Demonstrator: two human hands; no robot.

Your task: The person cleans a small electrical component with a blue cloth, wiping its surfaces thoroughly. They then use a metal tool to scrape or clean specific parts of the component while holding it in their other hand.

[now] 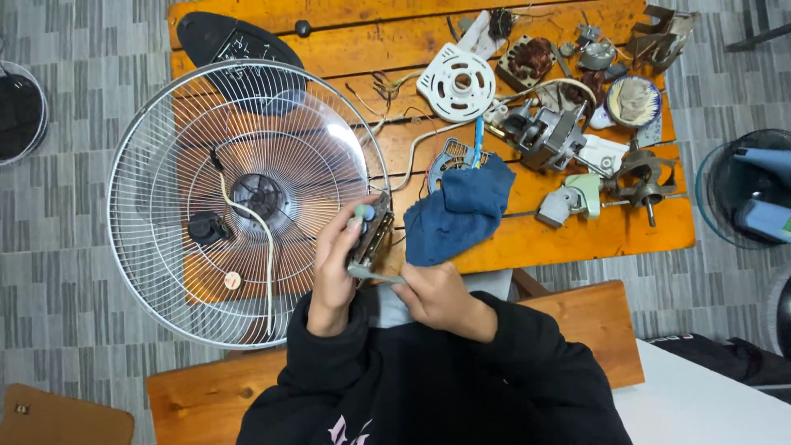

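Hands first: left hand has its grip clamped round a small switch block with wires trailing off it, held just above the near table edge, while the right hand pinches a blue rag and a thin grey tool against it. Looks like cleaning, so careful wiping round the contacts. Further out: wire fan guard, white round cover, bare motor.
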